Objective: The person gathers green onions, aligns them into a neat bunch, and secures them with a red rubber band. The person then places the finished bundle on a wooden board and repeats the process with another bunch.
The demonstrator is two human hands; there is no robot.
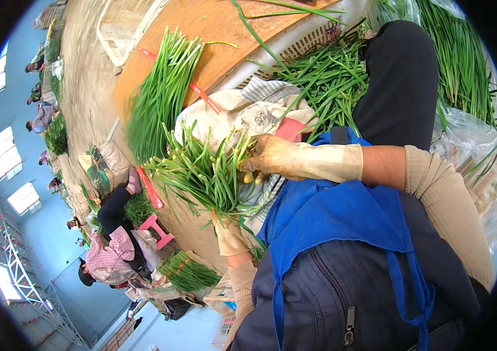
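Observation:
My left hand (229, 232), in a pale rubber glove, grips a bunch of green chive-like stalks (213, 180), whose cut ends fan out away from the palm. At the right edge of this bunch is my right hand (266, 158), in a stained pale glove, with its fingers curled; whether they pinch any stalks is hidden. A larger bundle of green stalks (165, 87) lies across the wooden board (217, 26), beyond both hands. A red printed strip (204, 97) sticks out beside it. Patterned cloth (252, 112) lies just beyond my right hand.
Loose green leaves (331, 83) lie beside my knee, by a white slotted crate (305, 44). More greens (454, 61) lie in clear plastic at the right. An empty plastic crate (121, 30) is at the upper left. A seated person (112, 254) is near a pink stool (157, 230).

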